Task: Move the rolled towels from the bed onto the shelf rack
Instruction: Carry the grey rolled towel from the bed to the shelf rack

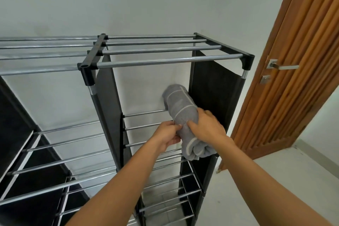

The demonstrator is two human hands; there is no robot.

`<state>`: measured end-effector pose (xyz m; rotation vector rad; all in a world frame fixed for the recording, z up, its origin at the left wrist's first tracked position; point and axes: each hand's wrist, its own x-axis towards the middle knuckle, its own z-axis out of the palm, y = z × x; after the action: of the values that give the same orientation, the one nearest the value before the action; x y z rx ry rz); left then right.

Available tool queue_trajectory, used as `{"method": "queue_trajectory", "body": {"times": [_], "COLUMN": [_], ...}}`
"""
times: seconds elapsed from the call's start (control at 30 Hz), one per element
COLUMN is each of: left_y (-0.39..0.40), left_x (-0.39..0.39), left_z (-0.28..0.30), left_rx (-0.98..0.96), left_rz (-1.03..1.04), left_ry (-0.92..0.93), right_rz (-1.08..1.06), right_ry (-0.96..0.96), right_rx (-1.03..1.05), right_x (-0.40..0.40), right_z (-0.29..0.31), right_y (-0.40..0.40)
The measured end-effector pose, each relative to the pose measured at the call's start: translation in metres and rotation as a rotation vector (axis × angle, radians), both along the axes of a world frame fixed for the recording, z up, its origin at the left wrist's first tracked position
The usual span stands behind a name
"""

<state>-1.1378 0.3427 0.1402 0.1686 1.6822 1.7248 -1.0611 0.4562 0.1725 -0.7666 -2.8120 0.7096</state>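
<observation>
Towel (pixel 181 115), grey and rolled, lies on the second tier of the shelf rack (pixel 170 59), against the rack's right fabric panel (pixel 211 97). Left hand (pixel 167 135) pinches its near end; right hand (pixel 207 126) clamps over it.

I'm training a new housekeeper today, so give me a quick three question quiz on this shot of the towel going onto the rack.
1. True or false: the rolled grey towel lies on the top bars of the shelf rack.
2. Which hand rests on top of the towel? A) left hand B) right hand C) neither
3. Fill in: to the right of the rack stands a wooden ____.

Key
1. False. It lies on the second level, at the right side against the black side panel.
2. B. The right hand presses on top, while the left hand pinches the towel's left side.
3. Door, with a metal handle.
</observation>
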Motion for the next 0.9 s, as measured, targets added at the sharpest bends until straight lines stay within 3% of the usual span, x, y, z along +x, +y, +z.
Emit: {"method": "queue_trajectory", "body": {"times": [0.3, 0.43, 0.67, 0.8, 0.9], "left_y": [0.006, -0.002, 0.027, 0.056, 0.08], "left_x": [-0.008, 0.004, 0.078, 0.157, 0.235], "left_z": [-0.015, -0.003, 0.036, 0.031, 0.012], "left_rx": [-0.06, -0.284, -0.096, 0.071, 0.018], "left_rz": [0.012, 0.044, 0.174, -0.068, -0.545], "left_ry": [0.049, 0.433, 1.053, 1.113, 1.112], "right_rz": [0.046, 0.13, 0.121, -0.096, -0.308], "right_ry": [0.129, 0.162, 0.134, -0.127, -0.301], "right_rx": [0.118, 0.119, 0.05, 0.008, -0.117], "right_x": [0.012, 0.04, 0.125, 0.23, 0.338], "right_z": [-0.012, -0.014, -0.013, -0.032, -0.061], "right_y": [-0.005, -0.014, -0.012, 0.005, 0.005]}}
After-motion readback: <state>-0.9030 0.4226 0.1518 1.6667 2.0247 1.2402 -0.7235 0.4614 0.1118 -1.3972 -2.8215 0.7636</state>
